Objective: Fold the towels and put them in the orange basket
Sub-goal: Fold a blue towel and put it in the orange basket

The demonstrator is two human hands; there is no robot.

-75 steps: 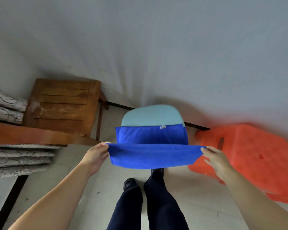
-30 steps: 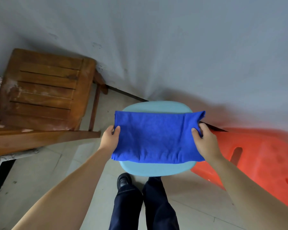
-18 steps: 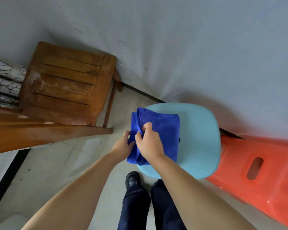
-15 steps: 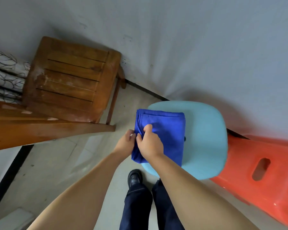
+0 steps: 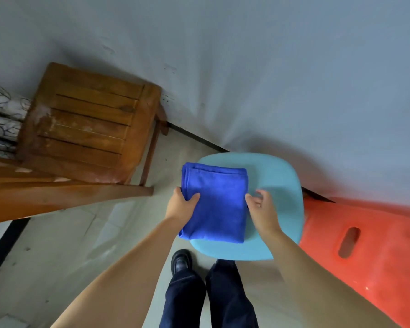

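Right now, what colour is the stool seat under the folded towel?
Light blue; the stool seat shows best in the head view, under the darker blue towel.

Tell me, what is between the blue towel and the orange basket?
In the head view, only bare light blue stool seat lies between the folded blue towel and the orange basket, with the right hand resting there at the towel's edge.

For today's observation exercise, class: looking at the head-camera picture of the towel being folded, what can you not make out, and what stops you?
- Inside of the orange plastic basket: head view, cut off by the right edge, only its outer wall with a handle slot shows.
- Underside of the folded blue towel: hidden by the towel's own layers.
- Left hand fingers: tucked under the towel's edge.
- Legs of the light blue plastic stool: hidden by its seat.
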